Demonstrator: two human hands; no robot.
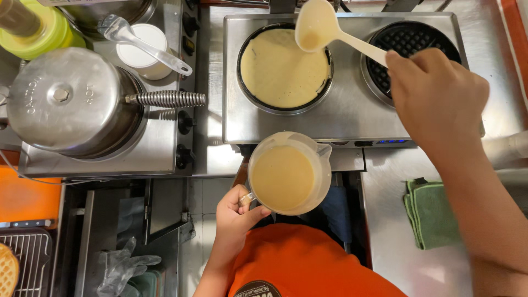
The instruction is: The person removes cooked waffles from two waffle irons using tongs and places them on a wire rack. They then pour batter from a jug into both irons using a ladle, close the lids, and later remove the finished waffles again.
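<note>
Spreading batter (283,69) in round pan (258,102), right hand (437,96) fingers clamped on ladle (324,30), left hand (234,212) gripping jug (289,173); next, probably lifting ladle clear.

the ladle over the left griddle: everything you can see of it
The ladle is pale, cream-coloured, plastic by its look, with a round bowl and a long straight handle. A little batter pools in the bowl, which is tilted over the rim of the batter-covered round plate. Whether it touches the batter cannot be told. The handle slants down to the right hand, which grips its end. Nothing else touches it.
</note>
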